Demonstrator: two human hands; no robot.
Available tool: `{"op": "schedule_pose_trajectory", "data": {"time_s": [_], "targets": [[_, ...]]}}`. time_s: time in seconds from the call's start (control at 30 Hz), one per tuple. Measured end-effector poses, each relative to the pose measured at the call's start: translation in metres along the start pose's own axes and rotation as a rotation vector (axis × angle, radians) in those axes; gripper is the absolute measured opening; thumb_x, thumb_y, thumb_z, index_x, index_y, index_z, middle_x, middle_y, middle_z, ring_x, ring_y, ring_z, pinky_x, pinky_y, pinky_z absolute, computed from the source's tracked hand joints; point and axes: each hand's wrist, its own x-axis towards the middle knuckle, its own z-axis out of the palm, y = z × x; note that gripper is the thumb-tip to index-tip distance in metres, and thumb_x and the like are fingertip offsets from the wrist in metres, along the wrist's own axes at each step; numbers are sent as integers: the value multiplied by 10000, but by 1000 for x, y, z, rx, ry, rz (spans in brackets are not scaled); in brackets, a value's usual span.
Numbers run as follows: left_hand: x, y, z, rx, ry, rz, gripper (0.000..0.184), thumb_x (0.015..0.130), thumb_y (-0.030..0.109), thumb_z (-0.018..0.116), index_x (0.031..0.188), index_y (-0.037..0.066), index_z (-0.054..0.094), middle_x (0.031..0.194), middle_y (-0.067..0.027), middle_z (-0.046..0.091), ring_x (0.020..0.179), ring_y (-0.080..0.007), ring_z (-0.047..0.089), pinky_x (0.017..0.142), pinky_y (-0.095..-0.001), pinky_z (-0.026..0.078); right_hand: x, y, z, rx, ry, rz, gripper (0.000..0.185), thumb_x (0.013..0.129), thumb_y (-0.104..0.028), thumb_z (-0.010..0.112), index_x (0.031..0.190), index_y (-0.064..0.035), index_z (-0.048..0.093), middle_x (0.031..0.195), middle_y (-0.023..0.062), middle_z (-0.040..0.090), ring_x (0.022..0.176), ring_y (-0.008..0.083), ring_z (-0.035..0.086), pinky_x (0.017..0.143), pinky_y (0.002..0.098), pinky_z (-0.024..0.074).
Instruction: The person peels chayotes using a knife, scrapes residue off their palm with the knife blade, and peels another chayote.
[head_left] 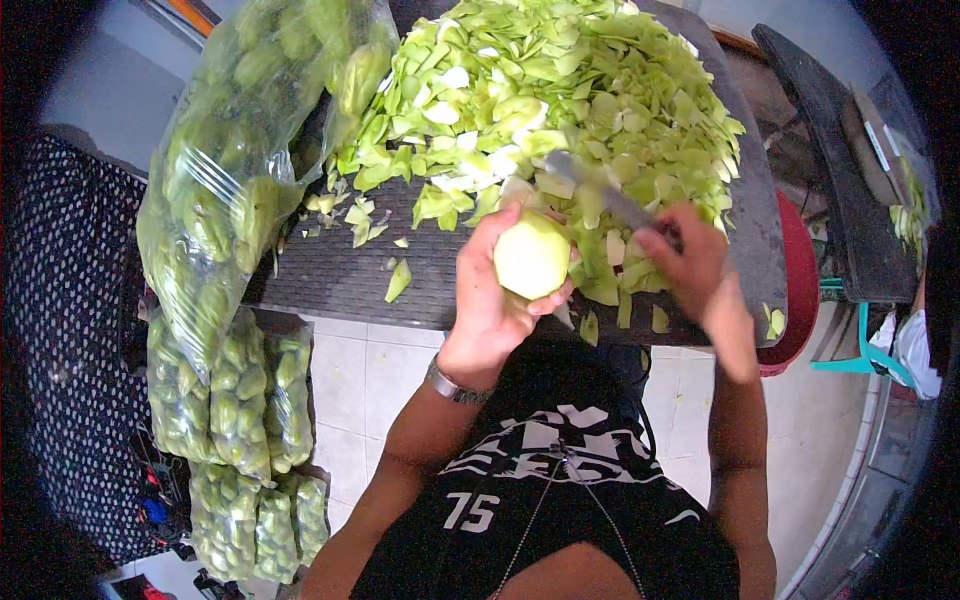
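A peeled, pale green chayote (532, 258) rests in my left hand (485, 290), whose fingers wrap round its side and underside. My right hand (692, 258) is closed on the handle of a knife (605, 195), smeared by motion. Its blade points up and left, apart from the chayote and above the peelings. Right behind both hands, a big heap of green and whitish peelings (600, 90) covers much of the dark ribbed table (400, 205). A few loose peelings lie near the table's front edge.
On the table's left lies a large clear bag of unpeeled chayotes (215, 200). Several more filled bags (235, 390) stand on the floor below. At the right are a red tub (797, 270), a teal stool (862, 350) and another dark table (850, 200).
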Motion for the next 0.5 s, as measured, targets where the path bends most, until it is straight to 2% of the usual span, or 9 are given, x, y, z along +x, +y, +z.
{"op": "schedule_pose_trajectory", "data": {"time_s": [0.07,0.1,0.2,0.3,0.33,0.37,0.43,0.47,0.5], "targets": [[-2,2,4,6,54,-23,522,1002,507,452,1165,44,628,893,-163,662,555,-273,581,398,-284,398,2,3,-11,9,-27,92,444,930,-447,714,1017,-30,590,829,203,698,802,379,718,698,448,552],[2,3,3,-23,55,-48,526,1005,530,473,1176,58,630,944,-167,685,631,-287,637,449,-318,477,4,2,-15,12,-43,136,431,938,-436,708,1019,-30,590,827,204,698,807,375,720,701,442,552],[5,-2,12,9,160,48,527,1004,540,506,1199,66,631,1036,-165,703,816,-294,693,637,-365,576,-8,-5,2,154,-4,-2,457,929,-453,715,1006,-22,586,805,203,690,777,375,711,690,439,547],[9,-8,2,-97,102,64,523,1031,529,495,1232,58,601,1033,-99,697,941,-265,698,758,-431,625,-28,-41,7,89,-71,-131,540,864,-521,755,1023,-37,575,819,182,668,759,386,702,659,453,549],[8,-9,3,-196,93,47,514,1018,499,548,1301,70,556,1070,-100,694,963,-267,695,895,-462,589,-31,-48,11,71,-75,-200,559,848,-537,763,1028,-43,573,824,176,662,754,389,699,650,456,549],[1,-21,4,155,64,328,501,1004,484,579,1295,76,560,1076,-103,694,982,-269,692,954,-464,559,-32,-49,18,11,-36,-290,584,817,-567,769,1034,-64,568,840,163,649,747,397,691,629,465,546],[-3,-39,11,464,40,637,484,989,475,607,1273,85,572,1064,-110,695,973,-276,690,948,-443,547,-32,-49,23,-20,-4,-337,593,809,-579,768,1031,-66,570,840,158,647,737,395,687,623,464,545],[-1,-45,15,415,53,672,477,988,480,603,1257,87,581,1045,-113,696,943,-280,692,884,-422,564,-32,-49,24,-37,12,-361,598,805,-586,767,1030,-67,571,840,155,647,732,394,685,620,463,544],[1,-41,12,285,25,555,472,989,487,593,1243,89,586,1026,-113,695,907,-283,690,813,-400,564,-32,-49,23,-38,8,-362,594,805,-583,767,1030,-69,573,837,153,649,733,392,687,619,464,545]]}}
